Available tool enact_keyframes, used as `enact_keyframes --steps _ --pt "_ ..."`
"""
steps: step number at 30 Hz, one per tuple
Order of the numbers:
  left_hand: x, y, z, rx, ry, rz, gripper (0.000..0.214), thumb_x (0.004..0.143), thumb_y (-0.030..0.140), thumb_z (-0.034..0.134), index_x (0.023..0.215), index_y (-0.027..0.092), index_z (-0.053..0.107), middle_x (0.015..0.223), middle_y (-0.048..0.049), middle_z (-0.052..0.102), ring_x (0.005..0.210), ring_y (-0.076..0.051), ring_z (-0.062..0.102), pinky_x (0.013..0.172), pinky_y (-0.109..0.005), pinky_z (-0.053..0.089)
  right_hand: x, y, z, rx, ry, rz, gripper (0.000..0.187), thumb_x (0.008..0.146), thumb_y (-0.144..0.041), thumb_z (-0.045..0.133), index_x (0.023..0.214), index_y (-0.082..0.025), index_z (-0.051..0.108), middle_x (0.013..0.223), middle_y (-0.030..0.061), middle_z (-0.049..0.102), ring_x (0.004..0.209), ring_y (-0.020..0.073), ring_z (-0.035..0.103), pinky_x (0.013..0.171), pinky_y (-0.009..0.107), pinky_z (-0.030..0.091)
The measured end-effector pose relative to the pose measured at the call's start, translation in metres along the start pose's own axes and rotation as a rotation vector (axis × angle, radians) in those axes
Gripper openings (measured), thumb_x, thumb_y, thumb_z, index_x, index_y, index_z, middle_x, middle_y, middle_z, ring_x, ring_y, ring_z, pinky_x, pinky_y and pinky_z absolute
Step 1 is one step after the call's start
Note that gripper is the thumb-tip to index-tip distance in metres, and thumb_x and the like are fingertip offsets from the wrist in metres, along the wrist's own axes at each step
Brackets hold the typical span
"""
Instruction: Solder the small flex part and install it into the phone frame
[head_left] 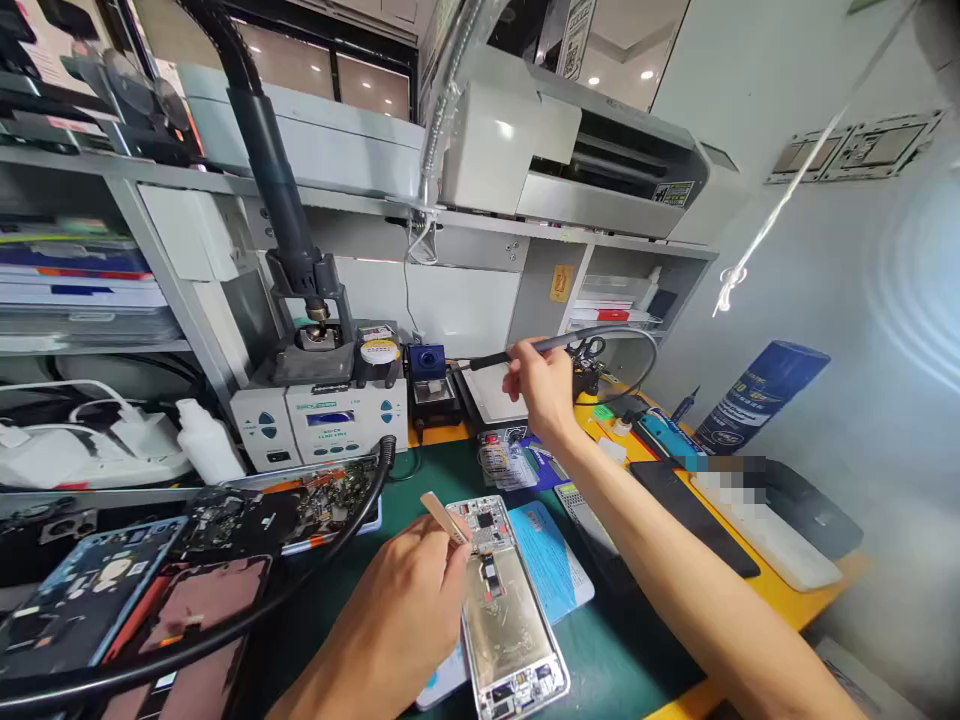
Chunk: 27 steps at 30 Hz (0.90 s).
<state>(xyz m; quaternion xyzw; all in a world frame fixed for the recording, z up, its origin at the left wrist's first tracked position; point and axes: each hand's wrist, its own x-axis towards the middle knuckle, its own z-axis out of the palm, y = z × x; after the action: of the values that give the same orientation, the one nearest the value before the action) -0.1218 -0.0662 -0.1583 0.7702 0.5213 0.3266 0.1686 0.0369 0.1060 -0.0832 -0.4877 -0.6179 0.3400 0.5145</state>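
Note:
My left hand (420,590) is closed on rose-gold tweezers (444,515), over an opened phone (517,620). The tweezers' tips are hidden by my fingers. Bare metal fills the phone's middle, with circuit boards at both ends and a small black flex part (491,575) near the top. Farther back, my right hand (541,385) grips a soldering iron (491,361) by its dark handle. The iron points left toward a blue-and-black tip-cleaning stand (431,375); whether it touches the stand, I cannot tell. Under the phone lies a light-blue card (551,560).
A hot-air station (330,430) stands at back left, its black hose (300,590) looping across the left side. Opened phones (82,590) and loose boards lie at left. Along the right are a black flat pad (694,515) and a blue spray can (761,398).

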Motion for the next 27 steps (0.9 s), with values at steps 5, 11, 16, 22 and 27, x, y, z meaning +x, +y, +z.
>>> enact_keyframes --steps 5,11,16,22,27 --pt "0.0 -0.003 0.001 0.041 0.086 0.088 0.027 0.098 0.018 0.039 0.089 0.018 0.065 0.083 -0.0078 0.075 0.075 -0.024 0.074 0.063 -0.036 0.06 -0.035 0.011 -0.044 0.24 -0.302 0.241 0.019 0.081 -0.036 0.058 0.08 -0.017 0.058 0.049 -0.0021 0.055 0.035 0.0157 0.055 0.033 0.025 0.041" --pt "0.002 -0.004 0.0 0.112 0.148 0.211 0.02 0.096 0.012 0.043 0.093 0.021 0.061 0.082 -0.0022 0.075 0.075 -0.019 0.075 0.063 -0.03 0.059 -0.057 0.035 -0.057 0.428 -0.59 0.448 0.038 0.087 -0.051 0.068 0.085 -0.013 0.066 0.061 0.0072 0.072 0.043 0.0224 0.068 0.035 0.03 0.054" --pt "-0.002 -0.005 -0.003 0.12 0.106 0.174 0.018 0.097 0.013 0.047 0.102 0.027 0.058 0.09 0.0037 0.074 0.075 -0.015 0.073 0.065 -0.027 0.056 -0.066 0.049 -0.056 0.554 -0.539 0.472 0.039 0.088 -0.033 0.077 0.06 -0.015 0.057 0.049 -0.0026 0.057 0.037 0.0125 0.061 0.036 0.019 0.048" --pt "-0.002 -0.003 -0.007 0.095 0.057 0.11 0.032 0.089 0.002 0.055 0.108 0.028 0.054 0.085 0.0039 0.068 0.071 -0.013 0.067 0.066 -0.021 0.056 -0.077 0.05 -0.052 0.464 -0.62 0.522 0.042 0.095 -0.051 0.065 0.083 -0.011 0.072 0.064 0.0078 0.074 0.041 0.0184 0.068 0.037 0.025 0.053" --pt "-0.002 0.001 -0.009 0.172 0.044 0.083 0.03 0.091 0.008 0.057 0.112 0.029 0.058 0.09 0.0038 0.074 0.069 -0.015 0.069 0.066 -0.023 0.058 -0.078 0.053 -0.054 0.385 -0.66 0.48 0.03 0.095 -0.036 0.071 0.073 -0.015 0.066 0.061 0.0041 0.071 0.049 0.0156 0.068 0.05 0.026 0.057"
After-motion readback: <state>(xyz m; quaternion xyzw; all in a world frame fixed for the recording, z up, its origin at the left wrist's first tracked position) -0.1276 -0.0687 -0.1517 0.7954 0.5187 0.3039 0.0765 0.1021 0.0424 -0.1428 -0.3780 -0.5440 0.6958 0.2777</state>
